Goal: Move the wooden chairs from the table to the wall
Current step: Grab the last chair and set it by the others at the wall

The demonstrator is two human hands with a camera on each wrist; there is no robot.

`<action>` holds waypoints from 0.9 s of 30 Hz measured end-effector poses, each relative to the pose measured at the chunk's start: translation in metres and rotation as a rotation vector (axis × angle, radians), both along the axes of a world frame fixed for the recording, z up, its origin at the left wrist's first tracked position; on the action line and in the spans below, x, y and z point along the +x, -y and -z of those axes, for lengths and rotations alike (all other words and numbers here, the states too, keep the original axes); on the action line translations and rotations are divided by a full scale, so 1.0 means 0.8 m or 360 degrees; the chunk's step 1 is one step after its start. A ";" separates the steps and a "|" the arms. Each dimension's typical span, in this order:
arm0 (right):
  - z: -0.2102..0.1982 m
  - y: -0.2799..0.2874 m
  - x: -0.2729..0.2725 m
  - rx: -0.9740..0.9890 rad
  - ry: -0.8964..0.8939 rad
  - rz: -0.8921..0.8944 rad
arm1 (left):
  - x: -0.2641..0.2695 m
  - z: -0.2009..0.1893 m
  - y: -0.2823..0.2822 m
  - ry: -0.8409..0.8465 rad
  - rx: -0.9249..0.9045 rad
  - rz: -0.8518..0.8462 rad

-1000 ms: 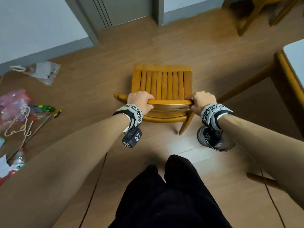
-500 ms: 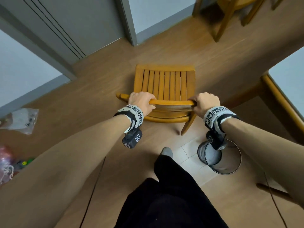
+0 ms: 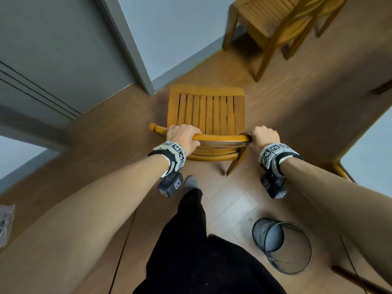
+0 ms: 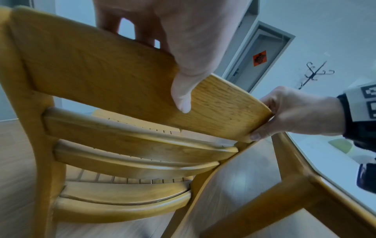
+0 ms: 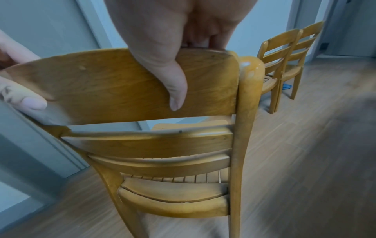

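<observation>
A wooden chair (image 3: 206, 112) with a slatted seat stands in front of me, its seat facing the wall. My left hand (image 3: 183, 135) grips the left end of its top back rail (image 4: 101, 67), thumb on the near face. My right hand (image 3: 262, 137) grips the right end of the same rail (image 5: 122, 83), thumb down the near side. Two more wooden chairs (image 5: 284, 64) stand side by side along the wall ahead to the right; one of these chairs (image 3: 273, 22) shows at the top right of the head view.
A grey door (image 3: 53, 56) and its frame are ahead on the left. The wooden table (image 3: 364, 149) with a pale top is on my right. A black mesh bin (image 3: 282, 245) lies on the floor behind the chair. A clear plastic bag (image 3: 6, 221) lies far left.
I have walked forward with the chair in both hands toward the wall and door. The bin has dropped back behind my right arm, and the floor clutter on the left has slid out of view.
</observation>
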State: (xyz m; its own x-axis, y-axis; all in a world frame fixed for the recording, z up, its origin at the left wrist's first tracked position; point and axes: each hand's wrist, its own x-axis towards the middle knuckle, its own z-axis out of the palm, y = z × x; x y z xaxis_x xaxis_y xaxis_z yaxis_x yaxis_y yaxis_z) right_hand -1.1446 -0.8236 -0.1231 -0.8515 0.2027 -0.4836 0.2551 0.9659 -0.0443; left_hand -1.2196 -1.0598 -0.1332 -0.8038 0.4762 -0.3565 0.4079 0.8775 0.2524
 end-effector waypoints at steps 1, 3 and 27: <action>-0.005 -0.005 -0.022 -0.0002 0.0002 0.0025 | -0.024 -0.003 -0.007 0.0001 0.0009 0.0008; -0.012 -0.014 -0.063 -0.0009 -0.0010 0.0088 | -0.072 -0.011 -0.020 0.0001 0.0012 0.0023; -0.009 -0.193 -0.334 -0.0152 -0.0096 0.0161 | -0.344 -0.036 -0.200 0.0050 -0.0014 -0.0068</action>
State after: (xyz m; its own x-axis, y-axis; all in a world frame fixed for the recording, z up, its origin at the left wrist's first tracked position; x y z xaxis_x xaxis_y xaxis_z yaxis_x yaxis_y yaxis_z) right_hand -1.4122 -0.6696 -0.1160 -0.8572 0.2445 -0.4533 0.3449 0.9261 -0.1526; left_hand -1.4945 -0.9000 -0.1042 -0.8118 0.4383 -0.3859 0.3620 0.8962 0.2564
